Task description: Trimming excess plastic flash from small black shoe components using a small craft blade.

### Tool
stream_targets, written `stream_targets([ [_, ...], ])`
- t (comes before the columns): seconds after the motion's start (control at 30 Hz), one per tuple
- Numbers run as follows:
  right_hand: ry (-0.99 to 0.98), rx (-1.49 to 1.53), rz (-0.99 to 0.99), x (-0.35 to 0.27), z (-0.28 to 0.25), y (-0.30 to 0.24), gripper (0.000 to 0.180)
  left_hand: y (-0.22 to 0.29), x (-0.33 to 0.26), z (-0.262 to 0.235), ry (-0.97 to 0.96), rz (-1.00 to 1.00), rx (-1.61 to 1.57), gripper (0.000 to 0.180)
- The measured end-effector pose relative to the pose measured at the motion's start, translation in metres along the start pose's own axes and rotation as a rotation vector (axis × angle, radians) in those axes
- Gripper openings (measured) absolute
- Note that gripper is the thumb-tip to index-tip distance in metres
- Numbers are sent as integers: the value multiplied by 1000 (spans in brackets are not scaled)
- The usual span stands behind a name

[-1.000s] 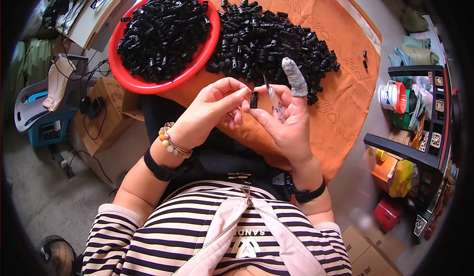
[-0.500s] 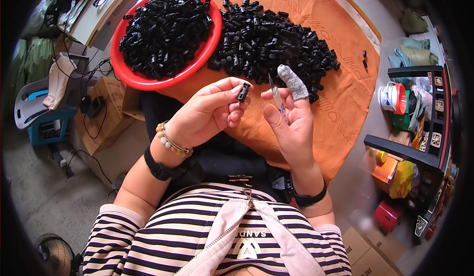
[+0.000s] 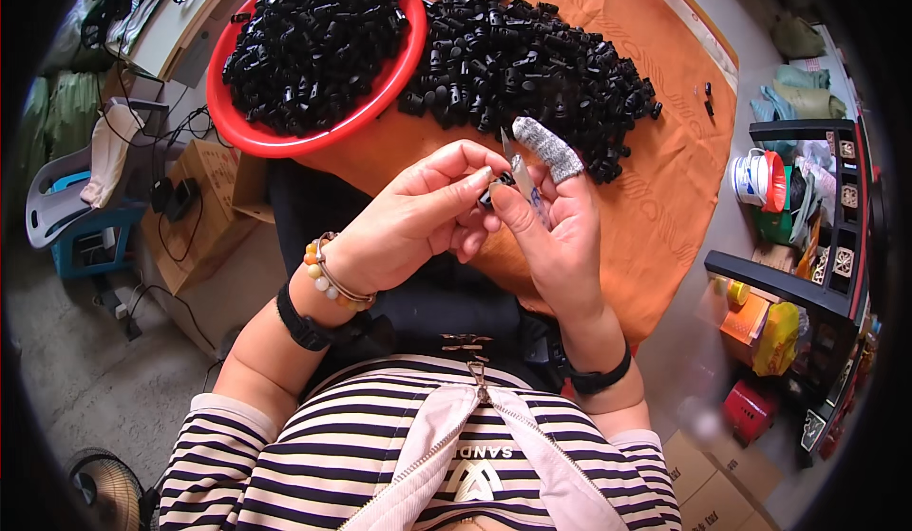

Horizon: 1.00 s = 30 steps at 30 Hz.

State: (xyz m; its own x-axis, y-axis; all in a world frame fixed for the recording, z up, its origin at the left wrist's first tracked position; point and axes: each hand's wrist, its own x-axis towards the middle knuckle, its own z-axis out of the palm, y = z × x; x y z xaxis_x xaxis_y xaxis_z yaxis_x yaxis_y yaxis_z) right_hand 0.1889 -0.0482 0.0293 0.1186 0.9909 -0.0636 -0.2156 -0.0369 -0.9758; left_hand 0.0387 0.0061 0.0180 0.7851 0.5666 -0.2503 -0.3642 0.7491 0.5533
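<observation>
My left hand (image 3: 418,208) pinches a small black plastic part (image 3: 490,192) between thumb and fingers; its exact kind I cannot make out. Against it comes my right hand (image 3: 566,246), closed on a slim pointed knife (image 3: 522,176) with a pale wrapped handle, tip pointing away from me. The right thumb meets the black part, hiding some of it. A grey knitted finger cover (image 3: 551,148) sleeves one raised right finger. Beyond the hands, a big heap of similar black parts (image 3: 541,75) lies loose on an orange cloth (image 3: 655,237).
At the far left of the cloth stands a red basin (image 3: 285,143) heaped with black parts. A few stray parts (image 3: 709,102) lie at the right. Left on the floor are a wooden box (image 3: 195,227) and a stool (image 3: 95,237); a dark rack (image 3: 788,279) holds goods at right.
My hands have come together: the right hand with the knife has moved left, and the left hand slightly right, so the black part now meets the right thumb.
</observation>
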Motion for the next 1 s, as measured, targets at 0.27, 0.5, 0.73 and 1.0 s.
stream_targets([
  [0.27,-48,76,37,-3,4,4,48,1,-5,-5,-90,-32,-16,18],
  [0.5,-76,124,74,-5,7,5,49,-4,-10,-4,-69,-52,5,20],
  [0.73,-15,24,36,-10,3,16,49,0,-15,-8,11,-102,-62,17],
  [1.0,-85,-43,11,-25,9,13,43,-5,-18,-12,109,-36,-80,17],
])
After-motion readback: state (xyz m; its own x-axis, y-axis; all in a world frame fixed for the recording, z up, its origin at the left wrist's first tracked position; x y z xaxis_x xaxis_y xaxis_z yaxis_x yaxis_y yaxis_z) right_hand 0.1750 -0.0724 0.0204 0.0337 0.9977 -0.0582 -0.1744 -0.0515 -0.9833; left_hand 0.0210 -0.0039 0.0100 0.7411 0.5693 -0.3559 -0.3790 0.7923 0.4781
